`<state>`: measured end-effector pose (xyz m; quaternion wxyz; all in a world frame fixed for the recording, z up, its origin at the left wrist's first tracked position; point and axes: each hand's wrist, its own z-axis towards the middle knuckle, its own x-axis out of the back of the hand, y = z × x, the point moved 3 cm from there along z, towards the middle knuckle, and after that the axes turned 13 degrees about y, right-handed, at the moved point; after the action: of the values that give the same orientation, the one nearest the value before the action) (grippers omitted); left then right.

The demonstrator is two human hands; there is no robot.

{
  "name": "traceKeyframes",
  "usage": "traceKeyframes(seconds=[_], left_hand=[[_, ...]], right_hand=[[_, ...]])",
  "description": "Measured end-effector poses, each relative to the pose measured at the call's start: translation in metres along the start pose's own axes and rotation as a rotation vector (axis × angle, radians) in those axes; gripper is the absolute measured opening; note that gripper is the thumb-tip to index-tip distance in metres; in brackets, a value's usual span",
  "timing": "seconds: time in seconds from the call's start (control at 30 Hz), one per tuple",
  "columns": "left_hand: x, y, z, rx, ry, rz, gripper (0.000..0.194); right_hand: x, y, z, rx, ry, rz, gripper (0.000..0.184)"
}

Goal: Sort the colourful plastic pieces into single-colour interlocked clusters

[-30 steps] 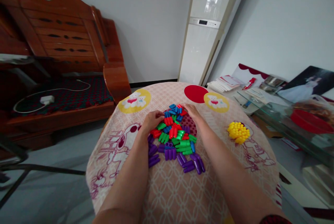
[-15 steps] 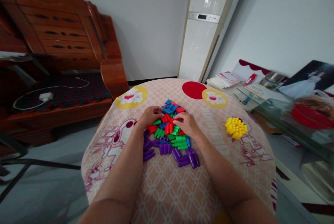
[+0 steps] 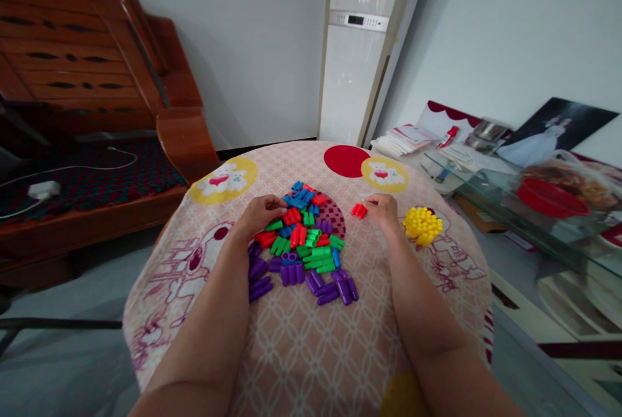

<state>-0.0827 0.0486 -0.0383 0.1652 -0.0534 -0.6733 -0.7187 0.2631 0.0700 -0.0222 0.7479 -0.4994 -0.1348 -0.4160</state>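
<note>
A loose pile of small plastic bullet-shaped toy blocks lies on the round table. Purple blocks (image 3: 292, 274) are at its near side, green blocks (image 3: 321, 259) and red blocks (image 3: 298, 236) in the middle, blue blocks (image 3: 300, 198) at the far end. At the pile's left edge is my left hand (image 3: 265, 213), loosely curved, thumb and fingertips slightly apart, with nothing visible between them. To the right of the pile, my right hand (image 3: 383, 211) pinches a few joined red blocks (image 3: 359, 210) close above or on the cloth; which one, I cannot tell.
A compact cluster of yellow blocks (image 3: 422, 226) stands right of my right hand. A patterned cloth (image 3: 311, 352) covers the table. To the right is a glass shelf (image 3: 486, 200) with a red bowl (image 3: 551, 198); a wooden bench (image 3: 97, 203) stands at the left.
My right hand has moved right, out of the pile, with red blocks in its fingers. My left hand stays at the pile's left edge. The camera has turned slightly right.
</note>
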Motion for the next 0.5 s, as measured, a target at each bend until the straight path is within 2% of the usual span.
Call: traceKeyframes(seconds=[0.1, 0.17, 0.23, 0.33, 0.5], left_hand=[[0.002, 0.004, -0.005, -0.007, -0.056, -0.021, 0.044], [0.003, 0.008, -0.008, -0.013, -0.138, -0.019, 0.047], [0.002, 0.012, -0.011, -0.029, -0.203, 0.017, 0.049], [0.0, 0.016, -0.012, -0.069, -0.216, 0.101, 0.047], [-0.003, 0.019, -0.01, -0.13, -0.194, 0.258, 0.049]], right_hand=[[0.003, -0.003, 0.0, 0.154, -0.11, -0.029, 0.02], [0.0, -0.006, -0.003, 0.271, -0.232, -0.069, 0.024], [-0.004, -0.008, -0.007, 0.363, -0.295, -0.151, 0.021], [-0.007, -0.006, -0.008, 0.392, -0.266, -0.24, 0.015], [-0.004, 0.003, -0.003, 0.283, -0.141, -0.288, 0.024]])
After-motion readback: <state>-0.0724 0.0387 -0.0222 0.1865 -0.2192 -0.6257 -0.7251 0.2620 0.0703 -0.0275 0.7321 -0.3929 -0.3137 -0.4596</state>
